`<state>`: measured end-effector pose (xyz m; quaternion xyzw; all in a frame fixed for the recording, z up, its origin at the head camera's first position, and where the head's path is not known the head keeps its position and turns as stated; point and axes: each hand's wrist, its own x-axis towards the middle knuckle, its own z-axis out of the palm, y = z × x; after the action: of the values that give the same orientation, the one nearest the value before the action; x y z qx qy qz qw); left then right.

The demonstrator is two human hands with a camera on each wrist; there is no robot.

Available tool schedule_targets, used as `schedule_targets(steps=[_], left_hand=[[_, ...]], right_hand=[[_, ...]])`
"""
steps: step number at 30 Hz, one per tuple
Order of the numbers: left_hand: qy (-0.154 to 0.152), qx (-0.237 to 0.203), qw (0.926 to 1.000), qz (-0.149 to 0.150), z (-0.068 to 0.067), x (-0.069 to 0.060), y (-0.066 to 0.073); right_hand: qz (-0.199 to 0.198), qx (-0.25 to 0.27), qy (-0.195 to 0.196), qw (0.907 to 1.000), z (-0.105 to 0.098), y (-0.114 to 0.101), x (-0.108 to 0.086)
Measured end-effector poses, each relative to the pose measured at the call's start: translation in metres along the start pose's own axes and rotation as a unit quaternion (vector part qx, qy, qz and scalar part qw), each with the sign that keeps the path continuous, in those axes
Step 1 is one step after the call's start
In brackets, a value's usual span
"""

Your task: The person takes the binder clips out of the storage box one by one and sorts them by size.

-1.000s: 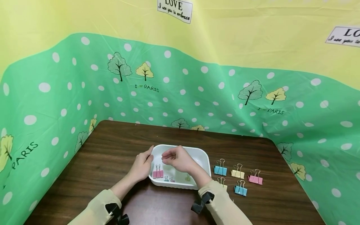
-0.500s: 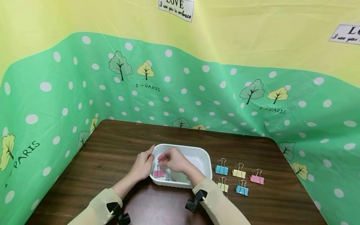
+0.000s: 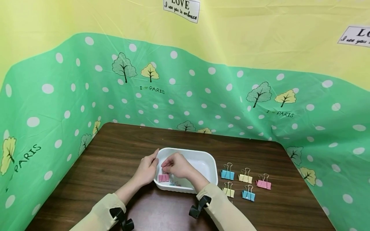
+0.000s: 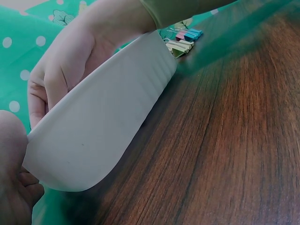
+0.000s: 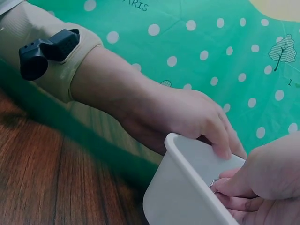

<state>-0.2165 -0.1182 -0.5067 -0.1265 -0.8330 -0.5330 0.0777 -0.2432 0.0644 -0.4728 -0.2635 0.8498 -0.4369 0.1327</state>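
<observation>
My left hand [image 3: 147,167] grips the left end of a white plastic tray [image 3: 213,166]. In the left wrist view, that hand [image 4: 16,171] has its thumb at the rim and its fingers curled beneath. My right hand [image 3: 178,165] reaches into the tray's left part and pinches the wire handles of a pink binder clip [image 3: 163,178]. A bit of wire shows between thumb and finger of the right hand [image 5: 253,180] in the right wrist view. Tiny coloured shapes [image 3: 174,183] lie right of the pink clip, partly covered by the wrist.
Right of the tray on the dark wooden table [image 3: 127,138] stand several binder clips: blue [image 3: 227,175], cream [image 3: 245,178], pink [image 3: 264,184], another cream one [image 3: 228,192] and another blue one [image 3: 248,195]. A green and yellow curtain [image 3: 185,96] hangs behind the table.
My right hand has moved left and down within the tray, from above the pink binder clip onto its wire handles, which it now pinches. My left hand keeps its hold on the tray.
</observation>
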Motion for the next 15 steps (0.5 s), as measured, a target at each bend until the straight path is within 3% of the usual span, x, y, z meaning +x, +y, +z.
schedule_targets(steps=[15], left_hand=[[-0.005, -0.006, 1.0000, -0.004, 0.000, 0.000, 0.000]], right_hand=[[0.002, 0.040, 0.022, 0.9989, -0.026, -0.005, -0.013]])
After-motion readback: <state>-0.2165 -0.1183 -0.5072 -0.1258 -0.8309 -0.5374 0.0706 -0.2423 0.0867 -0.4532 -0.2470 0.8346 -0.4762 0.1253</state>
